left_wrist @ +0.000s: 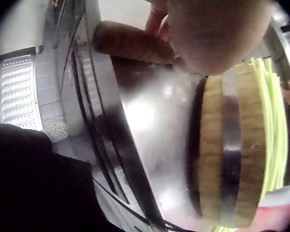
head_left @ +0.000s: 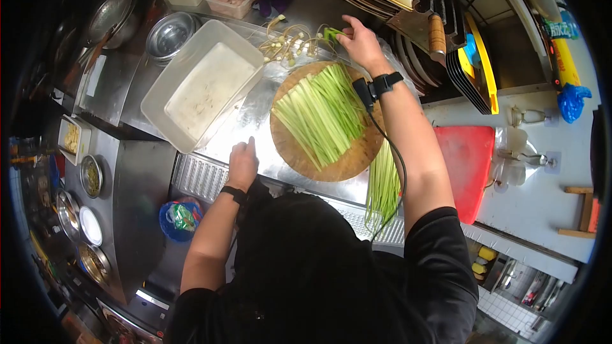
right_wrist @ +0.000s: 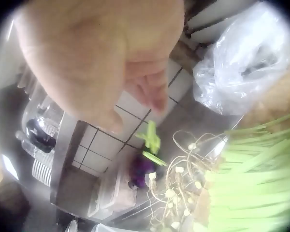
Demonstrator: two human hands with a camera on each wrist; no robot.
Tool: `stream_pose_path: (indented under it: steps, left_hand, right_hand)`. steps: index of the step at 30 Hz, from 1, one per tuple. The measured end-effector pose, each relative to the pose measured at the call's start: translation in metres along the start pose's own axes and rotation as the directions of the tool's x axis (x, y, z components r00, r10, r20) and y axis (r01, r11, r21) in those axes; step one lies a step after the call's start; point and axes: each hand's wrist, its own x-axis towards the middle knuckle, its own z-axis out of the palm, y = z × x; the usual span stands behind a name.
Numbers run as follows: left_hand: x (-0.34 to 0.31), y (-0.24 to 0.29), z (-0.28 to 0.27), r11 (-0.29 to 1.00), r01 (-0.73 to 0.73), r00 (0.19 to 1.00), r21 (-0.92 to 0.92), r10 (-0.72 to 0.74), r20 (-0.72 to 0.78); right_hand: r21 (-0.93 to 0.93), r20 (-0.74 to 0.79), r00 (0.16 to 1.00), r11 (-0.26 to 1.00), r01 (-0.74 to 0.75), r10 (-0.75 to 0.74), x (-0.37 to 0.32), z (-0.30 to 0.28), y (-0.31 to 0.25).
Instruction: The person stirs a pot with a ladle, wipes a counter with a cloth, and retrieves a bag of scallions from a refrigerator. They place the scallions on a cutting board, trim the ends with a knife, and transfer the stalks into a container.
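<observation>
Pale green stalks (head_left: 322, 114) lie side by side across a round wooden board (head_left: 319, 172), whose metal band shows in the left wrist view. The right hand (head_left: 362, 43) is past the board's far edge, fingers extended; small green pieces (right_wrist: 151, 137) are just off its fingertips, apparently loose in the air. Below them in the right wrist view lie cut root ends (right_wrist: 176, 193) with long thin roots. The left hand (head_left: 243, 164) is on or just over the metal counter, left of the board, one finger pointing out, holding nothing visible.
A translucent tub (head_left: 156, 105) stands left of the board. More green stalks (head_left: 382, 185) hang over the counter's near edge. A red board (head_left: 464, 172) is at the right, a wooden-handled tool (head_left: 437, 38) and stacked trays behind. Clear plastic (right_wrist: 246, 58) lies near the right hand.
</observation>
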Motion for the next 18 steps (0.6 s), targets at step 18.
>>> stream_pose_path:
  steps: [18]
  left_hand:
    - [0.078,0.12,-0.04,-0.216,0.642,0.728,-0.735,-0.128,0.674]
  right_hand:
    - [-0.012,0.367,0.917,0.986,-0.164,0.157,-0.141,0.041,0.042]
